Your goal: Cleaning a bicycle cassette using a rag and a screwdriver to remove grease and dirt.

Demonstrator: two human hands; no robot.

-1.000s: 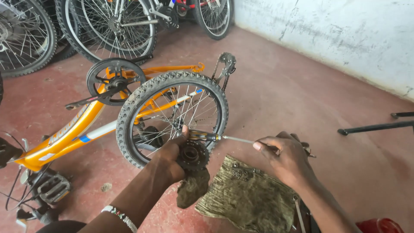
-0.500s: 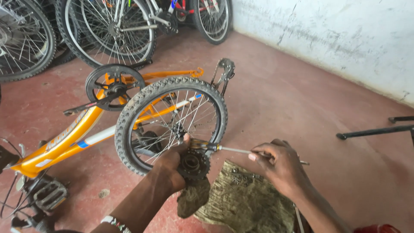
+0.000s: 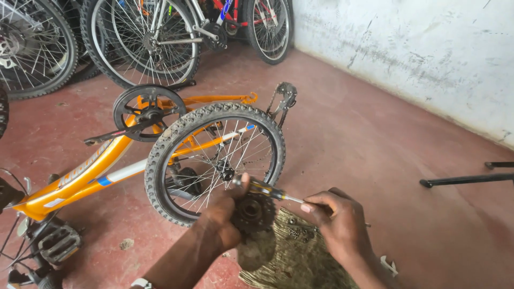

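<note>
From the head camera I see my left hand (image 3: pixel 227 225) still wrapped around the toothed freewheel (image 3: pixel 252 213), now raised nearer the wheel (image 3: pixel 214 163); my right hand (image 3: pixel 340 227) pinches the screwdriver (image 3: pixel 270 191), whose tip has slid across the sprocket's top, above the cloth (image 3: pixel 300 262).

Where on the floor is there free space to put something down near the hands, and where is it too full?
Bare red floor lies open between the small wheel, the white wall and the black bar. Crowded: the orange bicycle frame on the person's left side, parked bicycles behind it, and the cloth under the left hand and right hand.
</note>
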